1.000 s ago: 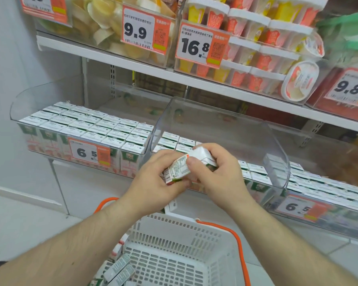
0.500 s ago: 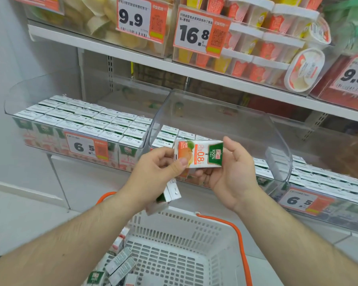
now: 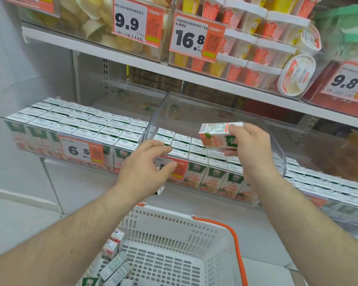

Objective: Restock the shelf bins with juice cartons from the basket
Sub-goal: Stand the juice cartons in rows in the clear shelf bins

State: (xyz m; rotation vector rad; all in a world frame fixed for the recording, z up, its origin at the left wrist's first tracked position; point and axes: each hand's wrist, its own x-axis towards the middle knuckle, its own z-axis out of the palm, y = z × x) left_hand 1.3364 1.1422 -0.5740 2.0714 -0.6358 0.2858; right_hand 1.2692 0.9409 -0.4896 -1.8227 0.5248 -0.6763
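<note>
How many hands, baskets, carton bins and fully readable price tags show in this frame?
Hands: 2 (left hand, right hand)
Basket: 1
Carton bins: 3 (left bin, middle bin, right bin)
Readable tags: 4 (9.9 tag, 16.8 tag, 9.8 tag, 6.5 tag)
Total: 10

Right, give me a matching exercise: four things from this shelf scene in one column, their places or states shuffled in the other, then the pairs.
Things
1. juice carton
2. basket
3. left hand
4. 16.8 price tag

Places or states
A. on the upper shelf bin
B. held in the right hand over the middle bin
C. below the shelf, orange handle
D. at the middle bin's front edge

Pairs: 1-B, 2-C, 3-D, 4-A
</note>
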